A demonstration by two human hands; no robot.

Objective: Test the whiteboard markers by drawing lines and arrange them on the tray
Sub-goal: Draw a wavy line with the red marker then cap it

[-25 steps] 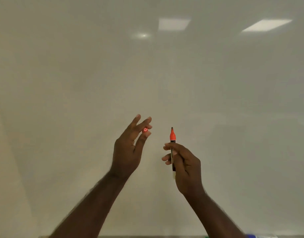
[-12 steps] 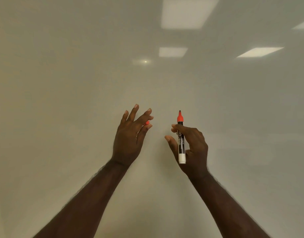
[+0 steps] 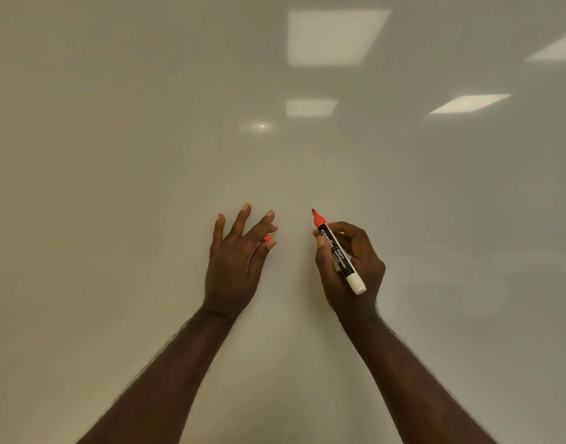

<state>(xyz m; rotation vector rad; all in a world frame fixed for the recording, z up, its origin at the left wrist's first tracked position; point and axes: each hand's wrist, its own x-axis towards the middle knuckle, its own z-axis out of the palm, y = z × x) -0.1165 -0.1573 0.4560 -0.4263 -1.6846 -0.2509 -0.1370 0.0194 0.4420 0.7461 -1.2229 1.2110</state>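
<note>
My right hand point(image 3: 350, 267) is curled round a red whiteboard marker point(image 3: 337, 251), thumb pressed along the near side of the barrel and the other fingers wrapped behind it. The marker is uncapped and tilted, its tip up and to the left, its tail down and to the right, sticking out past the heel of my palm. Its nose cone is bright orange-red with a darker nib at the very end; below that the barrel is black with white lettering, where I can read "camlin" and "WHITEBOARD", and the tail is a plain white plug. The nib sits close to the whiteboard point(image 3: 147, 187), but I cannot tell whether it touches the surface. My left hand point(image 3: 235, 261) is raised beside it, to its left and apart from it, back toward me, with the outer fingers fanned out and pointing up. Between the thumb and a finger of that hand I pinch a small red cap point(image 3: 265, 238), of which only a sliver shows behind the fingers. Both bare forearms rise from the bottom edge of the view. Beyond the hands the glossy, pale whiteboard fills everything I see, and I make out no drawn line on it. Its upper part mirrors rectangular ceiling light panels point(image 3: 336, 36) and one small bright spot point(image 3: 262, 125).
</note>
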